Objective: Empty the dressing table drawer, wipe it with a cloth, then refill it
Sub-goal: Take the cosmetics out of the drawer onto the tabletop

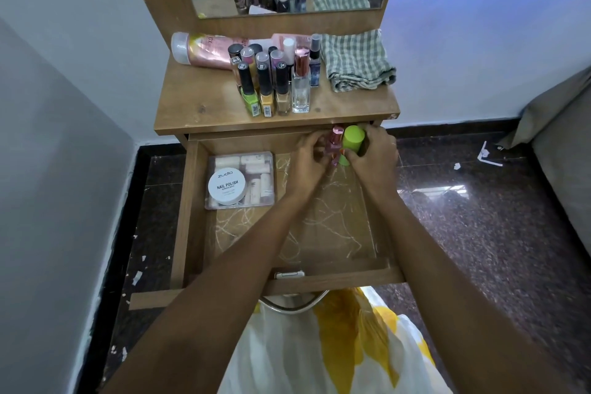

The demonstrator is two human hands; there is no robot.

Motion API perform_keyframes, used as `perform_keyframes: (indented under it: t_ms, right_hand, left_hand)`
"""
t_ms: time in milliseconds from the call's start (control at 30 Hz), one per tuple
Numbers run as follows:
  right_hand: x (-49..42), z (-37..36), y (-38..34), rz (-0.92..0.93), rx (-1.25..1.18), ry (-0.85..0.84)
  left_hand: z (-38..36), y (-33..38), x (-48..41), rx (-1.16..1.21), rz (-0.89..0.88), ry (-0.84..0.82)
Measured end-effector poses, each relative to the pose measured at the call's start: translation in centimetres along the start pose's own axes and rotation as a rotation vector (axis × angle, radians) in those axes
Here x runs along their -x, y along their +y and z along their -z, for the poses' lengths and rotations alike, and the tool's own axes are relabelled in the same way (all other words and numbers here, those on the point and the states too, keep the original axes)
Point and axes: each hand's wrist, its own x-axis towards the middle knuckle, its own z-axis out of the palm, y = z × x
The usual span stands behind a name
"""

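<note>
The dressing table carries a cluster of polish bottles and, at its right, the folded checked cloth. Below it the drawer stands pulled out, with a clear plastic box at its left rear. At the drawer's far right corner the 2 hands meet. The left hand curls round a slim pink bottle. The right hand grips a lime-green capped container, whose hidden lower part leaves its shape unclear. Both look small, light and rigid. The pink one, probably glass, would be slick and breakable, so it is best held round the body, not the cap.
</note>
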Motion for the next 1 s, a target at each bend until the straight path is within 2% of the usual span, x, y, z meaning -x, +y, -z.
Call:
perform_keyframes:
  t_ms: [533, 667, 833, 1000]
  right_hand:
    - [0.3, 0.3, -0.1, 0.026, -0.099, 0.023]
    - [0.9, 0.4, -0.1, 0.050, -0.087, 0.007]
    - [2.1, 1.1, 0.0, 0.102, -0.052, -0.017]
    - [2.8, 2.6, -0.5, 0.135, -0.161, -0.039]
  left_hand:
    - [0.7, 0.7, 0.7, -0.113, -0.040, 0.006]
    - [1.0, 0.5, 1.4, -0.201, -0.085, -0.030]
    - [1.8, 0.7, 3.0, -0.192, -0.112, -0.024]
    - [3.1, 2.2, 4.0, -0.190, -0.157, -0.048]
